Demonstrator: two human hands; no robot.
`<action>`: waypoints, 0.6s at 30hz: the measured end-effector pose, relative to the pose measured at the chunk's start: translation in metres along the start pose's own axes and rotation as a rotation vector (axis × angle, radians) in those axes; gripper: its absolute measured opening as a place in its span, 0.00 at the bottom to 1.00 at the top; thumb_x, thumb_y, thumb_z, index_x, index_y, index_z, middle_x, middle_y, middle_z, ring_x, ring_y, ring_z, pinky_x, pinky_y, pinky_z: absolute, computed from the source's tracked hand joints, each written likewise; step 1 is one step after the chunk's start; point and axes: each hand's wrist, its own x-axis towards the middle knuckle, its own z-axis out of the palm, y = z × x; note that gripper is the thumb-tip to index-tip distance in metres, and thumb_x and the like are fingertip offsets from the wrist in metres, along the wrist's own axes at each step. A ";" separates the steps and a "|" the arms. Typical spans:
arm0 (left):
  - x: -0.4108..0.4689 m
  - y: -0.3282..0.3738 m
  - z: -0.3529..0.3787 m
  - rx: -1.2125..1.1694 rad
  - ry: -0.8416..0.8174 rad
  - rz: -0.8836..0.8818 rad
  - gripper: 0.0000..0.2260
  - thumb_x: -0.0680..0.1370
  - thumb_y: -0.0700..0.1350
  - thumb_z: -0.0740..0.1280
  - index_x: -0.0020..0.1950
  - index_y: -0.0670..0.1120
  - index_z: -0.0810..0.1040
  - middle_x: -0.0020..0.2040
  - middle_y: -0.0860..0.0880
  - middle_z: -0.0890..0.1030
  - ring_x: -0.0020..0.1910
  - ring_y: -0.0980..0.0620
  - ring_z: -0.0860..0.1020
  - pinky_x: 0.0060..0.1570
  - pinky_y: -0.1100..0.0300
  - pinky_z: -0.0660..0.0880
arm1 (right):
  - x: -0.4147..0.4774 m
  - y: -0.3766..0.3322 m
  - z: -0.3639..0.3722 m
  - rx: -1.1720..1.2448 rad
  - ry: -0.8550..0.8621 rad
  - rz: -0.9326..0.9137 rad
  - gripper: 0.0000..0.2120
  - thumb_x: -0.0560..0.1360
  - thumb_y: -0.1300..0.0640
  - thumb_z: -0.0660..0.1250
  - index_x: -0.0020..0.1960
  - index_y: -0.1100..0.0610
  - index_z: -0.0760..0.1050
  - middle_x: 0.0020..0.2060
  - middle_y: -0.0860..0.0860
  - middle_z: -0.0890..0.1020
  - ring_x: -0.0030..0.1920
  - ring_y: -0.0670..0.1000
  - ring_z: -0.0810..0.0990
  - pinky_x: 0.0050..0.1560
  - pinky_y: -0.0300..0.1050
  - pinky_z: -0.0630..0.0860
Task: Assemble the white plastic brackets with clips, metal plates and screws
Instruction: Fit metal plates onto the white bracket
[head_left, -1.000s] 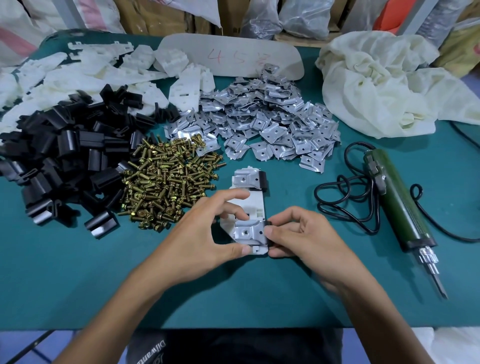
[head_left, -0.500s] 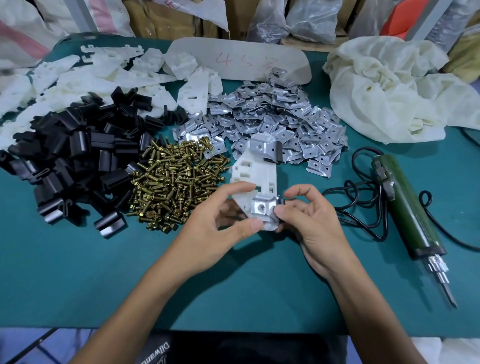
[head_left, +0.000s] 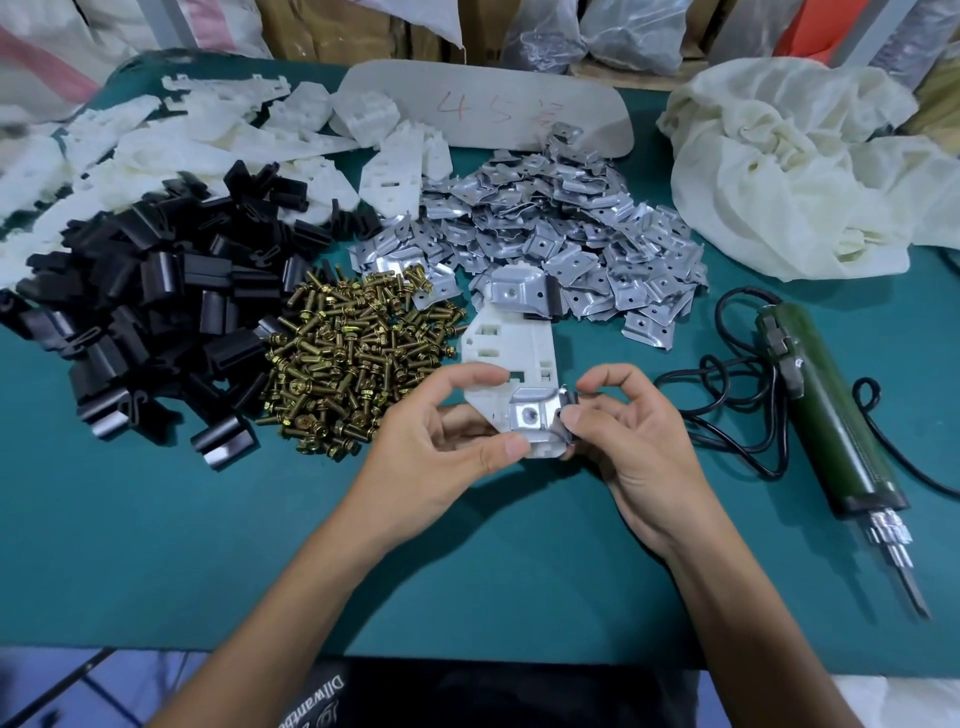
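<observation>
Seating the metal plate (head_left: 535, 418) flush is calling for care: left hand (head_left: 441, 441) fingers are pinching the white bracket (head_left: 514, 343), right hand (head_left: 639, 447) fingers gripping the plate's edge.

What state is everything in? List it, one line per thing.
left hand: grips white plastic bracket
right hand: pinches near metal plate
white plastic bracket: held up, plate at each end
far metal plate: seated on bracket, black clip at its right side
electric screwdriver: lying idle on table
screws: loose pile
</observation>
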 end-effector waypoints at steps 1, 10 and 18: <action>0.000 0.000 0.000 -0.002 -0.002 -0.003 0.24 0.69 0.40 0.76 0.63 0.46 0.74 0.49 0.43 0.87 0.50 0.47 0.85 0.51 0.61 0.79 | 0.000 0.000 0.000 0.000 0.001 0.003 0.12 0.77 0.73 0.67 0.51 0.57 0.73 0.33 0.54 0.82 0.31 0.50 0.78 0.37 0.40 0.78; -0.003 0.000 -0.004 0.026 -0.052 0.004 0.20 0.74 0.40 0.71 0.65 0.46 0.72 0.51 0.46 0.86 0.53 0.48 0.84 0.55 0.61 0.77 | -0.002 -0.002 0.005 -0.020 0.013 0.001 0.12 0.67 0.60 0.76 0.49 0.55 0.80 0.34 0.54 0.82 0.31 0.50 0.79 0.38 0.41 0.79; -0.002 -0.003 -0.003 0.044 -0.015 0.012 0.18 0.75 0.41 0.70 0.64 0.43 0.73 0.47 0.50 0.86 0.49 0.54 0.83 0.52 0.64 0.76 | -0.002 0.000 0.007 -0.061 0.005 -0.032 0.07 0.68 0.57 0.76 0.42 0.48 0.81 0.40 0.55 0.86 0.32 0.50 0.80 0.38 0.40 0.79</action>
